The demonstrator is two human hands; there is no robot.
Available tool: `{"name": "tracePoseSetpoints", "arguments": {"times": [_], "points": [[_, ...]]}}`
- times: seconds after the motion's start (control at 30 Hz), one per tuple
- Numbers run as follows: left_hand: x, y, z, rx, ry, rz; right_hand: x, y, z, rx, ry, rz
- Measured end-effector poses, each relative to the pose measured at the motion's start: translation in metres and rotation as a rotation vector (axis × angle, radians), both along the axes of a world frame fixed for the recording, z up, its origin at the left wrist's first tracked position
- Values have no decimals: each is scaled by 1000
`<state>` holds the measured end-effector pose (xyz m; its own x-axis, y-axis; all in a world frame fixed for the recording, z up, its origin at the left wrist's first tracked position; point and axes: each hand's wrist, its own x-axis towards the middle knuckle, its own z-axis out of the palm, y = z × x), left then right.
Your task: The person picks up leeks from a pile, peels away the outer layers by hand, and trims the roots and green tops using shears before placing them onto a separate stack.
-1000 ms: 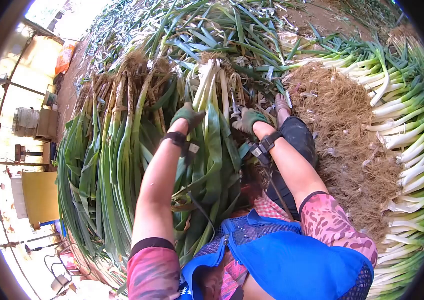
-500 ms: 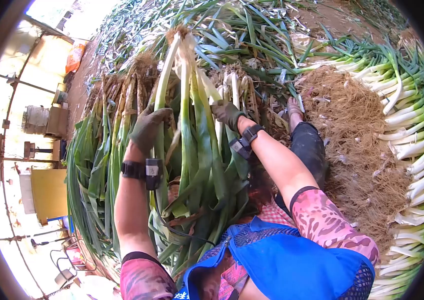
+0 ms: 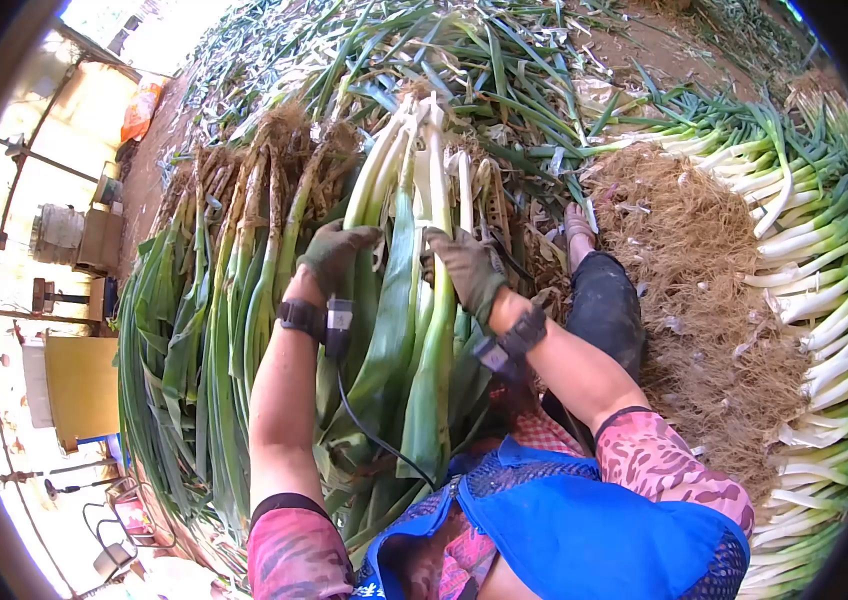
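Note:
In the middle of the head view, several leeks (image 3: 389,165) with pale stalks lie in front of me, roots pointing away and broad green leaves toward my body. My gloved left hand (image 3: 337,256) is closed around the stalks on the left side of this bunch. My gloved right hand (image 3: 466,268) has its fingers closed on a thick leek stalk (image 3: 438,190) at the right side. Part of each grip is hidden behind the gloves. Left of my left hand lie untrimmed leeks (image 3: 256,240) with brown, dirty outer skins and roots.
A heap of cut roots (image 3: 699,290) lies to the right, beside my leg (image 3: 604,305). Beyond it curves a row of cleaned white leeks (image 3: 829,330). Loose green leaves (image 3: 474,60) cover the ground ahead. A yellow board (image 3: 82,385) stands at the left.
The leeks, held higher and farther away before, have come down and toward me. Both hands have moved lower and right, and the right hand now grips a thick stalk.

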<state>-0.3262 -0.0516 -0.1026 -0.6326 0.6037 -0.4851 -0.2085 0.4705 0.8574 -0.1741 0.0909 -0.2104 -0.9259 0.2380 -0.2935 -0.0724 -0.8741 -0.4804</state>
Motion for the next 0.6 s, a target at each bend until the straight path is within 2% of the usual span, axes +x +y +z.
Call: {"name": "tracePoseSetpoints", "arguments": {"times": [0.03, 0.1, 0.17, 0.23, 0.3, 0.33, 0.37, 0.4, 0.43, 0.47, 0.5, 0.57, 0.6], "points": [[-3, 0, 2, -24, 36, 21, 12, -16, 17, 45, -67, -122], [-4, 0, 6, -36, 191, -90, 26, -38, 29, 50, -91, -99], [8, 8, 23, -111, 115, -32, 34, -64, 33, 25, -77, -140], [12, 9, 19, -65, 66, -96, 39, -78, 48, 219, -238, -198], [32, 9, 25, -71, -18, -218, 22, -44, 30, 567, -455, -243], [46, 9, 29, -163, 105, -283, 13, -19, 27, 695, -562, -214], [51, 4, 21, -161, 112, -334, -2, -2, 34, 504, -427, -419], [58, 0, 33, -140, 84, -333, -16, 19, 26, 554, -348, -501], [67, -7, 43, -116, 51, -330, -30, 38, 19, 661, -364, -551], [77, -15, 46, -82, -1, -344, -26, 51, 60, 525, -445, -417], [86, -26, 48, -50, -51, -354, -45, 87, 40, 903, -630, -320], [98, -48, 52, 17, 18, -378, -40, 122, 24, 1318, -536, -323], [100, -50, 66, -51, 36, -303, -33, 131, 29, 1527, -483, -324]]}}
